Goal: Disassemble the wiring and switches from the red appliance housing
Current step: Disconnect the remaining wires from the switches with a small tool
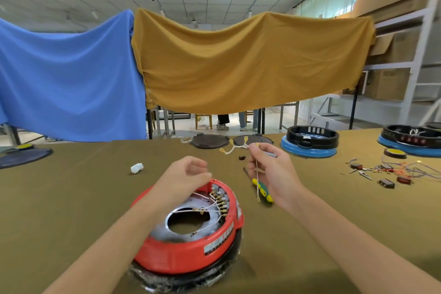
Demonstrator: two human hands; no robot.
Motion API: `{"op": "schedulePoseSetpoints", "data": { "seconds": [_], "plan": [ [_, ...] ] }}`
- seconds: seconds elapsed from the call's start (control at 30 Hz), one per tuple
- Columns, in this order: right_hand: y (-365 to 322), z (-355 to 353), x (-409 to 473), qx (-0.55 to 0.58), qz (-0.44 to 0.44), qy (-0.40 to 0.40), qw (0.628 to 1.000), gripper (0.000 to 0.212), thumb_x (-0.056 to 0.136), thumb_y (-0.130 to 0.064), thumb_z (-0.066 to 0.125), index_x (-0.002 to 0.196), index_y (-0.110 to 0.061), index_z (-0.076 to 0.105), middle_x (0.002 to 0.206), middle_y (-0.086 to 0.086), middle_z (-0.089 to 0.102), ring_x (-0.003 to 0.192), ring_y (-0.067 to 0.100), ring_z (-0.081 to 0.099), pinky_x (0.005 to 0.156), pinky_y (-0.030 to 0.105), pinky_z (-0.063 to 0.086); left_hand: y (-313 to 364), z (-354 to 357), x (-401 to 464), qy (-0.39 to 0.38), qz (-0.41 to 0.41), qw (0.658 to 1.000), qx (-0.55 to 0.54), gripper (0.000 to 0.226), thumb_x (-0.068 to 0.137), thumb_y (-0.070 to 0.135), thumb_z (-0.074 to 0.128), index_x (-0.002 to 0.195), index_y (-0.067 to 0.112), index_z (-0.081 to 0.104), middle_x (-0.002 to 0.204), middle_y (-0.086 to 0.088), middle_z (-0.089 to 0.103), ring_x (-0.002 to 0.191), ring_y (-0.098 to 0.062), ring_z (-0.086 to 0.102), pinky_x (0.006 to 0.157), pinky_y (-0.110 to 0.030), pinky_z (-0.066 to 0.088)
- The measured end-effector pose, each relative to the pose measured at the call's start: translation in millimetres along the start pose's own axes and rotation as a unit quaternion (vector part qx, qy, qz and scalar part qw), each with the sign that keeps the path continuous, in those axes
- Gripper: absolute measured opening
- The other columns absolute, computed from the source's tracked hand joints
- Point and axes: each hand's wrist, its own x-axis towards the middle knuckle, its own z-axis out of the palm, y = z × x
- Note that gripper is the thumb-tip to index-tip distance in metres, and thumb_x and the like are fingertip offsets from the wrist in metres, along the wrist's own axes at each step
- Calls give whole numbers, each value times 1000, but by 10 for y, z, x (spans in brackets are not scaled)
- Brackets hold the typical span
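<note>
The red appliance housing (191, 246) lies upside down on the olive table, near the front. White wires with brass terminals (214, 203) run to a row of switches along its far right rim. My left hand (188, 174) hovers over that rim, fingers curled, holding nothing that I can see. My right hand (269, 169) is raised to the right of the housing and pinches a loose white wire harness (235, 148) with yellow-sleeved terminals; one strand hangs down past the palm.
A green-and-yellow screwdriver (262, 190) lies under my right hand. Removed switches and coloured wires (386, 172) are heaped at the right, by a tape roll (395, 153). Blue-and-black housings (310, 143) and dark round plates (208, 141) stand at the back. A white wad (136, 168) lies left.
</note>
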Motion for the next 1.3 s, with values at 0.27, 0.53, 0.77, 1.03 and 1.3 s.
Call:
{"op": "schedulePoseSetpoints", "data": {
  "seconds": [0.27, 0.53, 0.77, 1.03, 1.3],
  "plan": [
    [176, -430, 370, -91, 86, 93, 988, 27, 96, -19, 66, 119, -5, 67, 91, 5, 62, 77, 13, 52, 73, 27, 46, -648, -462, 226, -53, -47, 915, 396, 46, 103, 30, 43, 149, 27, 36, 146, -6, 47, 132, -26, 46, 110, -37, 36],
    [332, -702, 694, -60, 133, 128, 981, 19, 99, -8, 60, 110, 6, 67, 79, 9, 53, 65, 16, 46, 62, 26, 50, -736, -484, 439, -10, -42, 875, 482, 32, 105, 23, 32, 125, 30, 55, 121, -2, 66, 105, -25, 61, 88, -35, 48],
    [453, -1033, 948, -46, 159, 200, 966, 18, 98, -14, 63, 104, 2, 70, 83, 8, 57, 70, 15, 50, 63, 25, 51, -703, -232, 609, -13, -82, 880, 468, 20, 97, 17, 38, 112, 15, 50, 99, -9, 63, 87, -30, 65, 65, -34, 51],
    [673, -1098, 1251, -183, 153, 178, 955, 25, 98, -13, 63, 116, 5, 63, 94, 12, 64, 79, 18, 62, 60, 25, 55, -720, -31, 716, -4, -97, 934, 343, 20, 99, 18, 36, 115, 14, 47, 105, -7, 62, 94, -27, 57, 74, -35, 41],
    [806, -1380, 1280, -466, 4, 158, 871, 31, 100, -20, 58, 127, -10, 67, 127, 8, 67, 111, 18, 60, 100, 35, 49, -776, 13, 702, 15, -104, 944, 313, 21, 99, 15, 35, 116, 18, 46, 92, -4, 59, 86, -24, 54, 67, -35, 35]
  ]
}}
